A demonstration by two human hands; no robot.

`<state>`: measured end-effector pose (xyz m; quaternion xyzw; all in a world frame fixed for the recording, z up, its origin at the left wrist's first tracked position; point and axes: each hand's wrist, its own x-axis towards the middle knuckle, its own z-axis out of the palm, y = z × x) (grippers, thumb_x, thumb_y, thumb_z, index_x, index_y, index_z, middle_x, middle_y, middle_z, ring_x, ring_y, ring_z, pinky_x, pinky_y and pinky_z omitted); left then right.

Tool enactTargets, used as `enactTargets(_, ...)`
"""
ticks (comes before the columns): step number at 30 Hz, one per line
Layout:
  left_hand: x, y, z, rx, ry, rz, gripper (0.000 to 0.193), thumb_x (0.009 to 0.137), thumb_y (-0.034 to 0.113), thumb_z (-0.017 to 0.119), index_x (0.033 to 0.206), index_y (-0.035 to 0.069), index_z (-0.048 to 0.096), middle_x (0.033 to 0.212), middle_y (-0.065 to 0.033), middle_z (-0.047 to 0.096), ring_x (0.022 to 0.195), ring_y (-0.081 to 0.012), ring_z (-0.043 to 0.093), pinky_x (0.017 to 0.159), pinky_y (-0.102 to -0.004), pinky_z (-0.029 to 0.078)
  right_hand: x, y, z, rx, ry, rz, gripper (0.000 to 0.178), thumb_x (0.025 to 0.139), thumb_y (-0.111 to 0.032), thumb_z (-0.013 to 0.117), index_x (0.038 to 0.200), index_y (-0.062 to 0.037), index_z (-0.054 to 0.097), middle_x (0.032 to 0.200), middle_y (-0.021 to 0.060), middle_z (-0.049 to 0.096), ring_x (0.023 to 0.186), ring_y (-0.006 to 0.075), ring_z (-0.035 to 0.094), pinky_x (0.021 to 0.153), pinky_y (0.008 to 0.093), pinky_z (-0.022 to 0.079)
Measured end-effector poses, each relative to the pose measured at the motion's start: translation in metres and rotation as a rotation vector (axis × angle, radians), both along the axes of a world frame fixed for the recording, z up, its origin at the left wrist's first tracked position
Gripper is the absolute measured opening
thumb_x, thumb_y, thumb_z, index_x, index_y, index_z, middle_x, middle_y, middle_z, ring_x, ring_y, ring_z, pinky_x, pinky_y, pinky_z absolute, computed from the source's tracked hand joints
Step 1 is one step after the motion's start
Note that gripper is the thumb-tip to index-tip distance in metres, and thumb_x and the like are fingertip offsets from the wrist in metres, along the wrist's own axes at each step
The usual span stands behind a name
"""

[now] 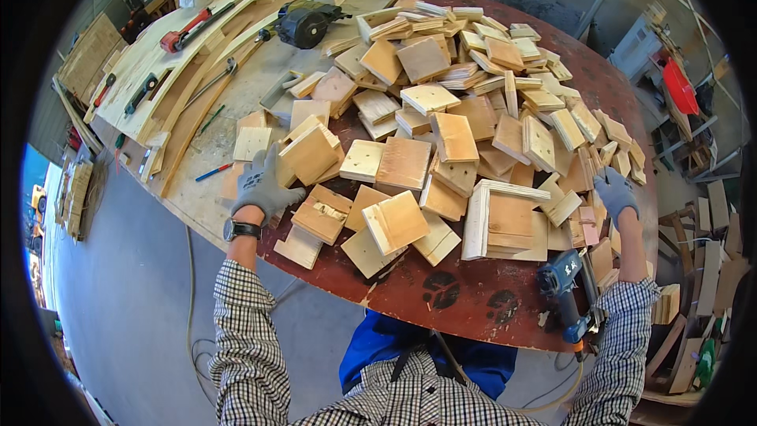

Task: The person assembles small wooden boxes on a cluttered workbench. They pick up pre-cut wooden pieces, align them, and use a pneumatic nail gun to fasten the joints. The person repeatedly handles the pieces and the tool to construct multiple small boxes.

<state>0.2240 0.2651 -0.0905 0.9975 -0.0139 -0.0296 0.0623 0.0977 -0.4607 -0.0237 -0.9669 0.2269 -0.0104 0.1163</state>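
Both my hands wear grey gloves. At the left edge of a heap of wooden blocks (424, 159), my left hand (264, 186) spreads its fingers and thumb beside a tilted block (310, 152). It seems to touch that block. My right hand (614, 192) rests against the heap's right side, fingers stretched out by some upright blocks (582, 171). I see nothing gripped in it. An L-shaped piece of plywood strips (478, 221) frames a square block (511, 222) near the front. Beside my right forearm lies a blue nail gun (561, 278).
The red tabletop (394, 288) curves along its front edge before me. Further left, a plywood sheet holds a dark power tool (306, 24), a red-handled tool (183, 35), a hammer (221, 77) and a blue pencil (214, 172). Wood scraps (710, 268) stand at the right.
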Motion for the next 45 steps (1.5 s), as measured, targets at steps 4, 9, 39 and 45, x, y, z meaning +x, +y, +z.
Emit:
enactTargets(4,0.003,-0.006,0.000,0.031,0.006,0.093,0.111,0.068,0.050,0.083,0.163,0.016,0.037,0.145,-0.0177,0.056,0.132,-0.0381,0.058,0.108,-0.0533,0.047,0.001,0.005,-0.001,0.033,0.001,0.015,0.032,0.099,-0.032,0.068,0.111,-0.0029,0.066,0.108,0.0195,0.074,0.098,0.0376,0.070,0.088,0.0456,0.054)
enactTargets(9,0.007,-0.009,-0.003,-0.054,-0.062,0.224,0.109,0.065,0.043,0.089,0.159,0.016,0.041,0.143,-0.0171,0.056,0.134,-0.0393,0.054,0.108,-0.0549,0.046,0.000,0.003,-0.001,0.016,0.005,-0.012,0.028,0.099,-0.030,0.068,0.110,-0.0032,0.067,0.106,0.0185,0.075,0.096,0.0354,0.070,0.087,0.0447,0.054)
enactTargets(39,-0.060,-0.047,0.050,-2.413,0.326,-0.274,0.068,0.101,0.024,0.062,0.161,0.004,0.039,0.158,-0.0195,0.051,0.140,-0.0395,0.055,0.113,-0.0603,0.049,-0.002,0.009,0.005,0.024,0.003,0.010,0.031,0.100,-0.033,0.063,0.110,-0.0036,0.065,0.108,0.0215,0.074,0.100,0.0417,0.070,0.087,0.0480,0.054)
enactTargets(45,-0.072,-0.063,0.055,-2.297,0.307,-0.170,0.063,0.097,0.009,0.054,0.158,-0.002,0.042,0.149,-0.0180,0.060,0.133,-0.0319,0.063,0.117,-0.0606,0.048,0.003,0.008,0.004,0.021,0.025,0.004,0.028,0.099,-0.029,0.066,0.109,-0.0019,0.065,0.104,0.0208,0.074,0.098,0.0395,0.070,0.087,0.0471,0.054)
